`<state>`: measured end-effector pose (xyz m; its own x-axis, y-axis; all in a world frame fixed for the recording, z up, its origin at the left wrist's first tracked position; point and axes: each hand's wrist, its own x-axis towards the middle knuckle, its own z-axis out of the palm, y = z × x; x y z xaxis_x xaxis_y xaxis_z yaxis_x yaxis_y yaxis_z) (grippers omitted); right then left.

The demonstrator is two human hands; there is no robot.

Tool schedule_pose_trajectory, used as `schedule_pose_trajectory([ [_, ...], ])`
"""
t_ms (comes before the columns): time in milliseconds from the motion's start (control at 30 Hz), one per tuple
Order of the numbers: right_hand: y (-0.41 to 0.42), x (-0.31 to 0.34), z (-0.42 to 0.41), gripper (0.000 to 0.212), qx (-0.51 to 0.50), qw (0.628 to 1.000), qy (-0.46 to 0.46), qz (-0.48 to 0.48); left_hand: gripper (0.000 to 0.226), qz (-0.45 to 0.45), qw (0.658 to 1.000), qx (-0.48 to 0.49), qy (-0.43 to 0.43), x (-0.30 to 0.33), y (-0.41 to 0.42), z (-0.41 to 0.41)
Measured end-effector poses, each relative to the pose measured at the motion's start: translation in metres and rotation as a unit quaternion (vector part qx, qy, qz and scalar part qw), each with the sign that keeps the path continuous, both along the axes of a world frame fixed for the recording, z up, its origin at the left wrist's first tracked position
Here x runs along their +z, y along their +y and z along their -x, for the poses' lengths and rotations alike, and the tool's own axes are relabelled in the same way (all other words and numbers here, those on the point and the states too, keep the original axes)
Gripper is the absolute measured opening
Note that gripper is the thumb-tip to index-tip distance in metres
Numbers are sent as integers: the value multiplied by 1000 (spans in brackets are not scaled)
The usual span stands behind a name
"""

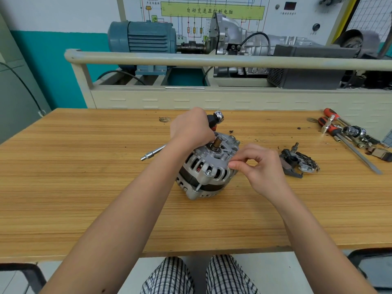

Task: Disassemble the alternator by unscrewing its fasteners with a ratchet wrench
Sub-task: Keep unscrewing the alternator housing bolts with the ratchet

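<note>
The silver alternator [206,166] stands on the wooden table [84,187], shaft end [217,143] up. My left hand [191,130] grips a tool with a black and red handle and a round chrome head, the ratchet wrench [218,116], at the alternator's far side. My right hand [261,166] pinches a small fastener at the housing's right rim between thumb and forefinger; the fingertips hide most of it. One through-bolt [208,172] shows on the near rim, its shank running down the side.
A silver bar [152,153] pokes out on the table from under my left forearm. A removed black rectifier part [297,162] lies right of the alternator. Screwdrivers [333,122] and sockets [354,131] lie at the far right. A beige training bench [191,98] stands behind the table.
</note>
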<state>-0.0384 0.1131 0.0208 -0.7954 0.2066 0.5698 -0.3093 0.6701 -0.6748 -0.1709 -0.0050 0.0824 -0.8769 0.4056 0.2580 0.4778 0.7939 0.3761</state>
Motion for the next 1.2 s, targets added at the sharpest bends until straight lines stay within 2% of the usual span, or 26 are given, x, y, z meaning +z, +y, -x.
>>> schedule_pose_trajectory([
  [200,7,3,-1,22,56,998,-18,-21,29,7,1000,3,2,-1,1,1],
  [267,11,5,-4,24,65,997,-45,12,29,6,1000,4,5,-1,1,2],
  [367,8,7,-8,12,34,996,-52,65,23,3,1000,2,6,-2,1,2],
  [500,-4,6,-5,27,-43,997,-63,-11,23,1,1000,1,9,-2,1,2],
  [567,-7,7,-3,23,-49,997,-59,-21,24,0,1000,2,7,-2,1,2],
  [667,-6,6,-2,6,-42,997,-44,-37,22,-2,1000,-1,3,-2,0,2],
  [900,4,0,1,14,24,996,29,-86,30,2,1000,4,9,-2,1,1],
  [967,8,0,1,19,54,996,15,-66,29,4,1000,4,9,-2,1,2],
  [1067,13,1,-5,22,94,994,-35,38,25,5,1000,2,9,-2,1,3],
  [1133,12,1,-7,24,64,995,-26,70,25,5,1000,-1,7,-2,1,3],
  [1200,7,1,-5,27,5,999,-28,34,25,5,1000,-3,6,-2,1,3],
])
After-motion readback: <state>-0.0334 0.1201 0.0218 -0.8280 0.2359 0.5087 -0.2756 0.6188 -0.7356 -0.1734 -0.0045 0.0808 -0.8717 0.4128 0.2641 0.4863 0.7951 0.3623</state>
